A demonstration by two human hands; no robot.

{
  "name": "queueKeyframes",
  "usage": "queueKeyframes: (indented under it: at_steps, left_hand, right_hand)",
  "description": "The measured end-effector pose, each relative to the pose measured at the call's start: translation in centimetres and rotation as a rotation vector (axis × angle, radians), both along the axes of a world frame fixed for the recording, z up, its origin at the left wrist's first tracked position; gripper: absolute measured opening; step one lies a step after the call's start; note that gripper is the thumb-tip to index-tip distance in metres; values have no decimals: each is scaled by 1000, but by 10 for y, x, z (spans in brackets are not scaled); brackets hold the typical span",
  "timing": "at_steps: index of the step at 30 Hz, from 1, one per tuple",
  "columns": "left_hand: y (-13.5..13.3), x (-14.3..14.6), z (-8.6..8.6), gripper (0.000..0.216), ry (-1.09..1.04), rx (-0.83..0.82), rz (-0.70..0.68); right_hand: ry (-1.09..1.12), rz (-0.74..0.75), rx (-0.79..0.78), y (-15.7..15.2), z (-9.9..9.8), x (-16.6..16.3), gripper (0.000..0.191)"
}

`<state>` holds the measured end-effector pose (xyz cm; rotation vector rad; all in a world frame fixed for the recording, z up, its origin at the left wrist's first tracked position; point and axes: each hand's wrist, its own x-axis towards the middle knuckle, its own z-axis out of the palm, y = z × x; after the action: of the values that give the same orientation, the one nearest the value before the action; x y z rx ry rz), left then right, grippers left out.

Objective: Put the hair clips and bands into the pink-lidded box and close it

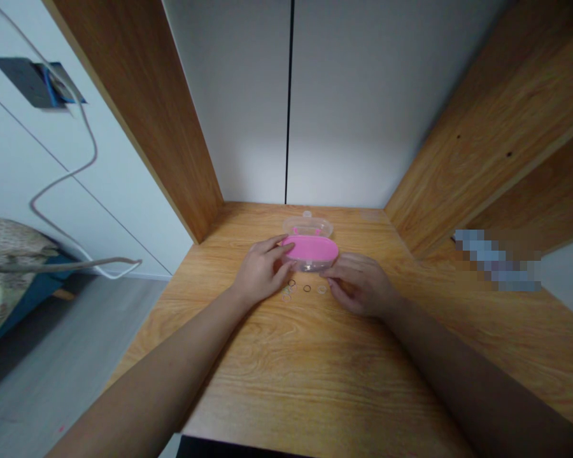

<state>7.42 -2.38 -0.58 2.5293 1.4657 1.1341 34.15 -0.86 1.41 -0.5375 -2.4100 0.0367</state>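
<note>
A clear oval plastic case [308,264] with a pink inner panel [310,247] stands on the wooden tabletop. Its transparent lid [307,226] is swung back toward the wall. My left hand [262,270] grips the case's left end, fingers over the pink panel and thumb at the front. At the front right corner, my right hand [360,283] has thumb and fingers drawn together close to the case; what they pinch, if anything, is too small to make out. Several small thin rings [287,296], like elastic bands, lie in front of the case, including a dark ring [307,289].
White panels [248,127] close off the back, with a wooden upright [138,95] at left and wooden boards [496,127] at right. A white cable [93,143] hangs by an open wall socket [38,83]. Something black [229,448] lies at the near edge.
</note>
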Motion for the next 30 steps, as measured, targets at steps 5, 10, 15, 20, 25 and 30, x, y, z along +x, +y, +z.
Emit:
queueKeyframes:
  at_steps: [5,10,15,20,25,30]
  left_hand:
    - [0,-1,0,38,-8,-3,36]
    - [1,-2,-1,38,-20,6,30]
    - [0,-1,1,38,-21,10,31]
    - [-1,-1,2,39,-16,12,37]
    - [0,-1,0,39,-17,14,35]
    - [1,-1,-1,39,-11,9,38]
  right_hand:
    - [-214,-100,-211,0,-1,-1,6]
    - [-277,-113,-316,1,-1,-2,7]
    - [-272,-114,-328,-1,0,-5,6]
    - [-265,-84,-362,0,-3,-4,7]
    - [-296,-109,-367,0,-5,-4,3]
    - [-290,-130,-374,-1,-3,-8,8]
